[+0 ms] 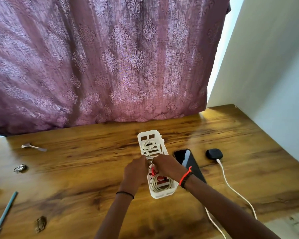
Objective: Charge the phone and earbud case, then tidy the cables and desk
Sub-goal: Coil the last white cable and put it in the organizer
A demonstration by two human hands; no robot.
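A long white plastic basket (163,194) lies on the wooden desk (76,169) with coiled white cables (148,145) at its far end and a coiled cable (158,184) with something red at its near end. My left hand (136,171) and my right hand (166,165) meet over the basket's middle, fingers curled and pinching a small whitish piece between them; what it is stays unclear. A black phone (188,161) lies face up just right of the basket. The black earbud case (214,153) sits further right with a white charging cable (231,188) plugged in.
A purple patterned curtain (102,66) hangs behind the desk and a white wall (274,83) stands on the right. On the desk's left lie a small metal piece (34,147), a dark ring-like object (21,168), a thin green rod (5,213) and a brown scrap (41,223).
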